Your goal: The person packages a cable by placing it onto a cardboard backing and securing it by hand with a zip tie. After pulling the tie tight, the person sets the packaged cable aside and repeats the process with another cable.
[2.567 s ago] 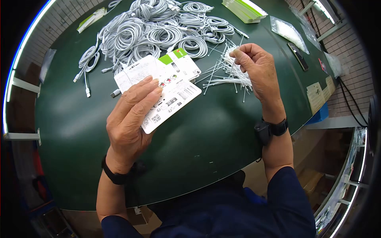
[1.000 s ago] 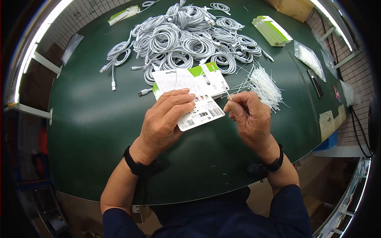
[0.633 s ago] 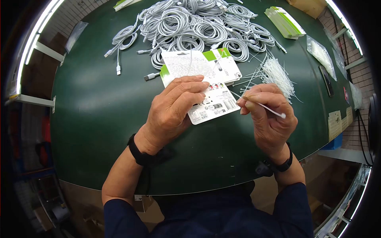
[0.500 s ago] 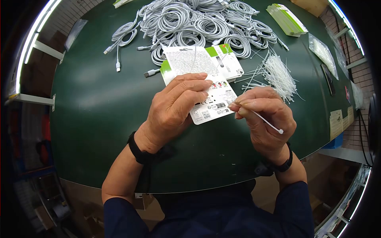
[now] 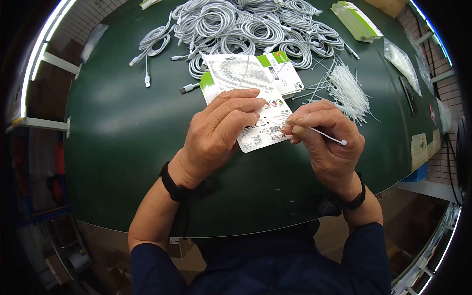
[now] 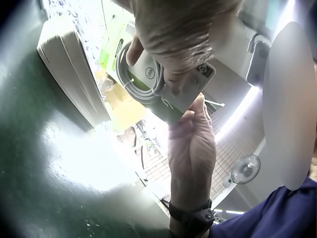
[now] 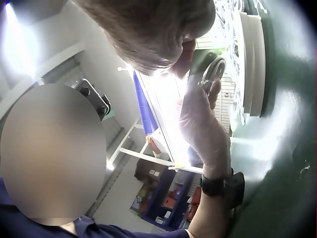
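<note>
My left hand (image 5: 221, 123) grips a white printed packaging card (image 5: 273, 130) with its back turned up, fingers flat over its face. On the card's other side sits a coiled grey cable (image 6: 124, 82), where the left thumb presses within the coil. A thin pale strip crosses the card's upper part. At the card's right edge, my right hand (image 5: 334, 137) pinches a white zip tie (image 5: 329, 136) between thumb and fingers; its head points to the lower right and its thin end lies over the card. A stack of green-and-white cards (image 5: 290, 81) stands behind the held one.
A large heap of coiled grey cables (image 5: 216, 22) covers the back of the green table (image 5: 123, 162). Loose zip ties (image 5: 346, 93) lie in a pile at right. Beyond are another card stack (image 5: 356, 22), a plastic bag of white ties (image 5: 400, 61) and a phone (image 5: 408, 96).
The right hand has come from the zip tie pile to the card's right edge, and the zip tie has turned head outward. The left hand keeps its grip on the card.
</note>
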A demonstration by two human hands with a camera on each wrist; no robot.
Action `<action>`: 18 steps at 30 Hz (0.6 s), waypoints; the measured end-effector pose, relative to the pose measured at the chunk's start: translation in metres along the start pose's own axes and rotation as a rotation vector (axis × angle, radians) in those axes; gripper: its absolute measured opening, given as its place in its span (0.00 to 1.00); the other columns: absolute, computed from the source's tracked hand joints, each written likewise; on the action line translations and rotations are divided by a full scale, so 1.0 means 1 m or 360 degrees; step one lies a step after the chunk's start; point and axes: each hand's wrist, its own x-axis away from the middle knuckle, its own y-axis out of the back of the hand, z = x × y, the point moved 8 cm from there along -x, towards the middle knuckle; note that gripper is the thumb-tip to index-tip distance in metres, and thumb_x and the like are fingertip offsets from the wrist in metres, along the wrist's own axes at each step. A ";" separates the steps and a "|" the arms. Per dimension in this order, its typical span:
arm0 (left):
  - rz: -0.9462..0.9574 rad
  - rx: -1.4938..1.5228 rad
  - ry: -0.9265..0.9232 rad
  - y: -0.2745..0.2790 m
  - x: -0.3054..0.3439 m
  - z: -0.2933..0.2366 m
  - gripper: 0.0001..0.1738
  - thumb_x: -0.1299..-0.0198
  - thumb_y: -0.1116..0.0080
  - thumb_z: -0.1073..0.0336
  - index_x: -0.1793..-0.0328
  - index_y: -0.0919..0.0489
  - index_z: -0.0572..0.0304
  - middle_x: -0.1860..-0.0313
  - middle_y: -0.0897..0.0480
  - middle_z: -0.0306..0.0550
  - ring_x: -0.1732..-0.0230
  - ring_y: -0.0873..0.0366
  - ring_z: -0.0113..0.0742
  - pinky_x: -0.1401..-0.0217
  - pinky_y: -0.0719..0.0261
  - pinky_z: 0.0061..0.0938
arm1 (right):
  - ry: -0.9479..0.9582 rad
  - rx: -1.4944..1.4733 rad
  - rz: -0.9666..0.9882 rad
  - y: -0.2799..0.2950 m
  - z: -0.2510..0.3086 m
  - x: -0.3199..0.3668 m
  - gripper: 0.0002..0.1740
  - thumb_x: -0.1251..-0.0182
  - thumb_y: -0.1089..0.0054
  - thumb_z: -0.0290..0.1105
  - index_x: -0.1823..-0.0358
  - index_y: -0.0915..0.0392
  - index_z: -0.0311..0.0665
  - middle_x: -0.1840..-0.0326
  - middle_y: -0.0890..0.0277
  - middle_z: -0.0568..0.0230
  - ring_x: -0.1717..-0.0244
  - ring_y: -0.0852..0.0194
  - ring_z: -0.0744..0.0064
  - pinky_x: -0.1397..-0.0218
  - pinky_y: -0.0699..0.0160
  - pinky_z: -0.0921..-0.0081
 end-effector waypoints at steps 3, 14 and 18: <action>0.0001 -0.0004 -0.0003 0.000 0.001 0.000 0.17 0.45 0.21 0.72 0.57 0.21 0.62 0.49 0.08 0.57 0.41 0.09 0.59 0.38 0.10 0.45 | -0.0049 0.0001 -0.0007 0.000 -0.001 0.000 0.07 0.31 0.26 0.18 0.55 0.15 0.31 0.55 0.12 0.54 0.60 0.13 0.75 0.63 0.11 0.79; 0.0033 -0.0055 -0.0027 -0.003 -0.002 -0.007 0.17 0.45 0.20 0.72 0.58 0.21 0.62 0.49 0.08 0.56 0.41 0.09 0.57 0.39 0.10 0.43 | -0.0073 0.0003 -0.0071 0.006 -0.005 0.000 0.10 0.33 0.25 0.16 0.53 0.13 0.30 0.53 0.12 0.55 0.55 0.13 0.74 0.55 0.14 0.80; 0.0045 -0.0043 -0.0041 -0.005 -0.002 -0.009 0.18 0.47 0.19 0.72 0.58 0.21 0.62 0.49 0.08 0.56 0.41 0.09 0.57 0.40 0.10 0.43 | -0.0014 0.0074 -0.0129 0.007 -0.002 0.000 0.11 0.35 0.24 0.16 0.54 0.14 0.31 0.54 0.12 0.54 0.55 0.12 0.71 0.54 0.12 0.77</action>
